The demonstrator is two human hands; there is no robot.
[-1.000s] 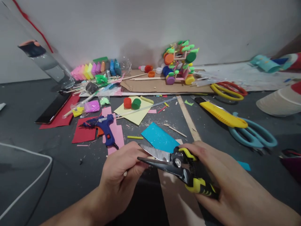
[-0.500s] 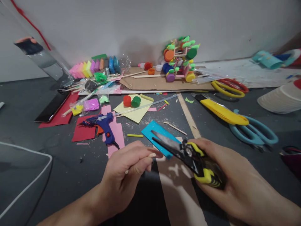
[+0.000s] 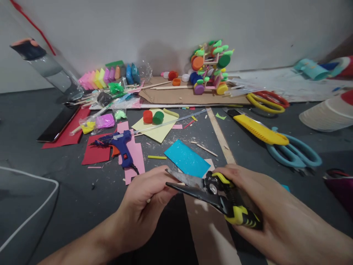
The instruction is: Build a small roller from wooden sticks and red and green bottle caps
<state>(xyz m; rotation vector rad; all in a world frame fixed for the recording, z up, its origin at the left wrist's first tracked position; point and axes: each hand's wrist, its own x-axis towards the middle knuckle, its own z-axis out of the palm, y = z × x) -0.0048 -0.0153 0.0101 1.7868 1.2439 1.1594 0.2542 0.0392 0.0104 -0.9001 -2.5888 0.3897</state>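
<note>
My left hand (image 3: 147, 206) is closed on a small wooden stick, mostly hidden by the fingers; one end peeks out at the palm side. My right hand (image 3: 264, 209) grips the black and yellow snips (image 3: 220, 195). Their parted blades point left and reach my left fingertips, around the stick's other end. Whether the blades touch the stick I cannot tell. Beyond the blades lies a blue paper sheet (image 3: 187, 158), and a pale strip (image 3: 209, 224) runs below them.
A blue glue gun (image 3: 124, 145) lies at left on pink paper. Red and green caps sit on yellow paper (image 3: 161, 133). A yellow cutter (image 3: 259, 129) and blue scissors (image 3: 293, 152) are at right. A colourful stick model (image 3: 211, 70) stands at the back, a bottle (image 3: 52, 71) back left.
The snips have moved left and slightly down, from over the blue paper to my left fingertips. My left hand has stayed nearly in place, still closed.
</note>
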